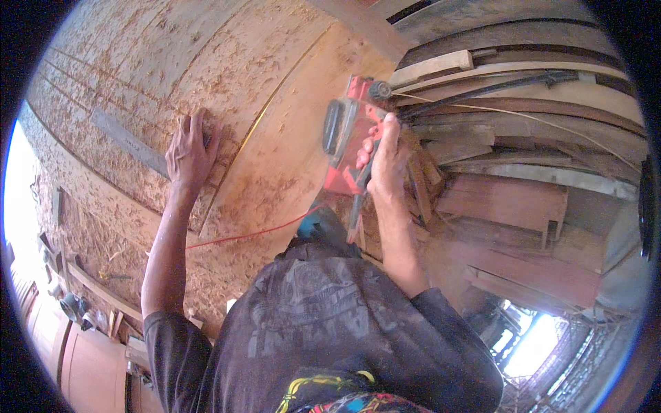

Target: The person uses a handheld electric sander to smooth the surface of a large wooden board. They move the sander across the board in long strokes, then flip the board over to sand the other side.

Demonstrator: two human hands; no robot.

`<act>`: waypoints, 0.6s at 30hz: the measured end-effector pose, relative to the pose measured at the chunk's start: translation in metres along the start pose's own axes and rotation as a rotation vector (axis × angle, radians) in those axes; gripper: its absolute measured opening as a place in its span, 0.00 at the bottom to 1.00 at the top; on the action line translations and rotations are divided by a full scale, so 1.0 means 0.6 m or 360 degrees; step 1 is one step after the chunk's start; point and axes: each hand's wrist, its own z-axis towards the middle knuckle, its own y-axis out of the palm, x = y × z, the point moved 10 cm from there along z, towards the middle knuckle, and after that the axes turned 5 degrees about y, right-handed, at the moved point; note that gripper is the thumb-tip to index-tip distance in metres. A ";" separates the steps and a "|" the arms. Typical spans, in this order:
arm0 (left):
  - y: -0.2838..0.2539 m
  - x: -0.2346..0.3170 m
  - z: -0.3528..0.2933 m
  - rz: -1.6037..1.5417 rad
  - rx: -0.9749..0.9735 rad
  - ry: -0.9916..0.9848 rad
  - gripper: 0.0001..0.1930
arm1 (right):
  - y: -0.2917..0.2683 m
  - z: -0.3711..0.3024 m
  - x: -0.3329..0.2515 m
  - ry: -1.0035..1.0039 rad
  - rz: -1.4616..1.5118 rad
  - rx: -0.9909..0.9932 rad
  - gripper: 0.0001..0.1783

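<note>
My right hand (pixel 385 155) is wrapped round the handle of a red electric hand planer (pixel 354 127). The planer, with a dark knob near its far end, is at the right edge of a pale wooden board (pixel 275 144). My left hand (pixel 189 153) rests on the shavings-covered wood to the left, its fingers stretched forward. A small dark patch shows by those fingers; what it is I cannot make out. A flat grey strip (pixel 131 143) runs from the left up to my left hand. Wood shavings (pixel 138 62) cover much of the surface.
Long planks (pixel 509 110) lie stacked at the right, with a thin pale cord (pixel 523 109) across them. A red cord (pixel 241 239) crosses the wood in front of me. Reddish boards (pixel 530 268) stand lower right. Offcuts and small items (pixel 72 305) sit at the lower left.
</note>
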 end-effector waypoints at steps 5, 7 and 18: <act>0.004 -0.014 -0.002 -0.0028 -0.0100 -0.0078 0.25 | 0.005 0.094 -0.039 -0.0020 0.0028 -0.0002 0.28; -0.003 -0.011 -0.003 0.0026 -0.0011 -0.0024 0.26 | 0.008 0.133 -0.067 -0.0031 0.0012 0.0017 0.27; 0.000 -0.005 0.008 0.0006 0.0023 0.0009 0.25 | 0.002 0.280 -0.136 -0.0152 0.0052 -0.0173 0.28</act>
